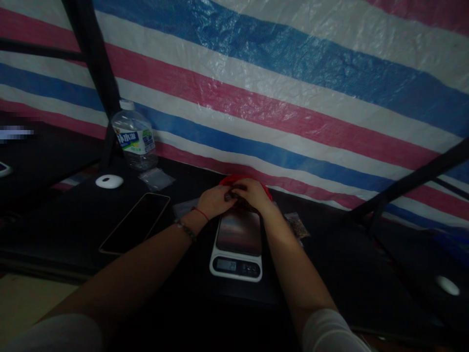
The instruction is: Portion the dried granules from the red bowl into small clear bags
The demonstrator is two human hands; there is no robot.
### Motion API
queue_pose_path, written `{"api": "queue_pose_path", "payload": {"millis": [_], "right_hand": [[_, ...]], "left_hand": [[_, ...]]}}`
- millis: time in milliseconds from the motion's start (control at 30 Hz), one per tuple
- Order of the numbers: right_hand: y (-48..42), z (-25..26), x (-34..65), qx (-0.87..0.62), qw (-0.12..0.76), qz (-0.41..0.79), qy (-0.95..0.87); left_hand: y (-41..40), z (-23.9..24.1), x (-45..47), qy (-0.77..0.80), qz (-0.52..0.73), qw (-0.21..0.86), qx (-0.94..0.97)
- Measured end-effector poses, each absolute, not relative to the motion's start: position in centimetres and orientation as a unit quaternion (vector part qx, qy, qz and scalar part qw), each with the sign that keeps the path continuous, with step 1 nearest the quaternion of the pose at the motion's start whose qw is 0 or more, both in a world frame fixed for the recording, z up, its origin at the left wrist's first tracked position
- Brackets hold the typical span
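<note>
My left hand [216,200] and my right hand [252,192] meet over the far end of a digital kitchen scale [240,239]. Their fingers are curled together at the tips, and what lies between them is dark and too small to make out. Behind and partly under the hands is a red bag or dish [237,178], mostly covered by them. The scale's lit display seems to read 29. Right of my right forearm lies a small clear bag with brown bits [297,226]. A flat clear plastic bag [185,208] lies beside my left wrist.
A phone [137,222] lies left of my left forearm. Behind it are a white oval object [109,181], an empty zip bag [157,179] and a large clear bottle [135,137]. Striped plastic sheeting [274,107] hangs behind the black table; dark metal bars [88,49] stand before it.
</note>
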State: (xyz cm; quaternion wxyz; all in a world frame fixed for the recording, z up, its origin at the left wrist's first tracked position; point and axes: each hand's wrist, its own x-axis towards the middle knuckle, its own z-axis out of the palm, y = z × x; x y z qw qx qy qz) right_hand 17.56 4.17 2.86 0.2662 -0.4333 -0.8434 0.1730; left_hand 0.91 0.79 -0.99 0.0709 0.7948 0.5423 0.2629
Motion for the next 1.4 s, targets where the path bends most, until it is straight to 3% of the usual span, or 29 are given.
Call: {"api": "queue_pose_path", "payload": {"millis": [333,533,933,1167,1400], "right_hand": [[4.3,2.5,16.9,-0.465,0.291,0.086,-0.832],[4.0,2.8,16.8,-0.431,0.281,0.103,-0.852],[3.9,2.8,16.9,-0.433,0.354,0.176,-0.81],[4.8,2.7,17.7,-0.449,0.393,0.124,-0.793],[4.8,2.7,17.9,-0.484,0.342,0.13,-0.795]], "left_hand": [[0.6,-0.7,1.0,0.549,0.279,0.082,0.783],[0.8,-1.0,0.9,0.55,0.287,0.084,0.78],[1.0,-1.4,0.9,0.578,0.291,0.117,0.753],[0.4,-0.8,0.7,0.555,0.4,0.096,0.723],[0.2,-0.7,0.9,0.587,0.373,0.142,0.704]]}}
